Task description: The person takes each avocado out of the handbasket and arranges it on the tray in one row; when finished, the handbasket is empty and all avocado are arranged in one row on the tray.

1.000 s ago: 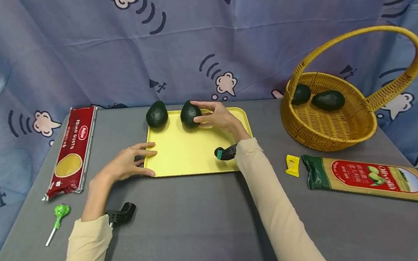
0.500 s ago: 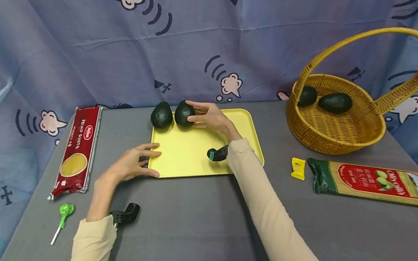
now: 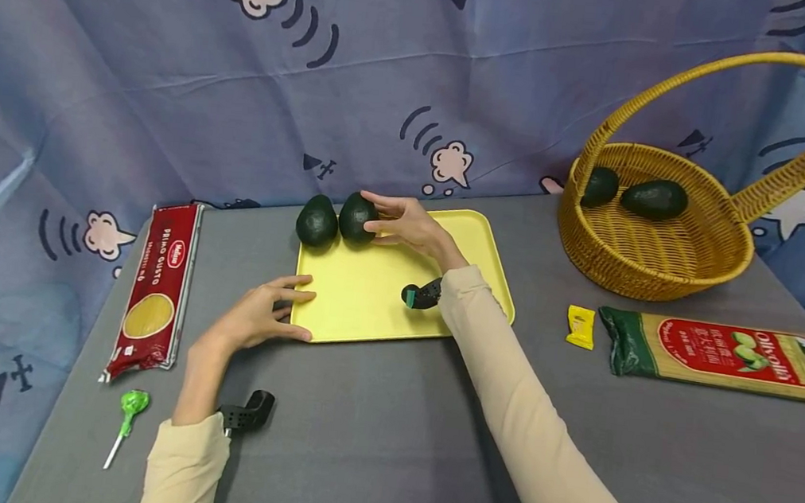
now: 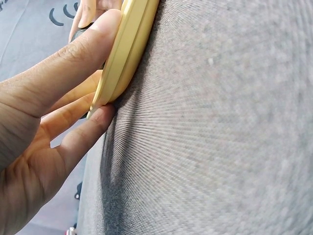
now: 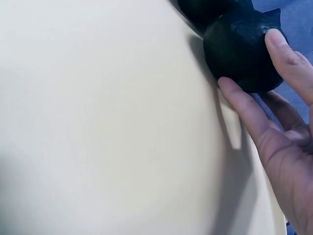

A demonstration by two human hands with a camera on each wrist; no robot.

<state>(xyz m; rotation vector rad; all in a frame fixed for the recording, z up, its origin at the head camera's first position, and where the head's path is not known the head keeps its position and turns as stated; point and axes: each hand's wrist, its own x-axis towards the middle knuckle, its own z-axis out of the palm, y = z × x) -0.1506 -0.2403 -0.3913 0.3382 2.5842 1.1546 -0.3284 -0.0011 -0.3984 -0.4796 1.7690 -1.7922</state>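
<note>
Two dark green avocados stand side by side at the far left corner of the yellow tray (image 3: 355, 303). My right hand (image 3: 412, 224) holds the right-hand avocado (image 3: 357, 217), thumb and fingers against its right side. The other avocado (image 3: 317, 222) stands by the tray's rim. In the right wrist view the held avocado (image 5: 242, 49) overlaps its neighbour. My left hand (image 3: 256, 315) rests at the tray's near left corner with its fingers spread and fairly straight. Thumb and fingertips touch the tray's rim (image 4: 128, 44) in the left wrist view.
At the back right, a wicker basket (image 3: 640, 284) with a tall handle holds two more avocados (image 3: 654, 199). A spaghetti pack (image 3: 724, 352) and a small yellow wrapped sweet (image 3: 580, 326) lie before it. A red pasta pack (image 3: 155, 286) and a green lollipop (image 3: 134, 404) lie at left.
My right hand has brought its avocado leftward, close to the other avocado, and then stayed there. The left hand keeps its place at the tray corner. The head view has shifted slightly.
</note>
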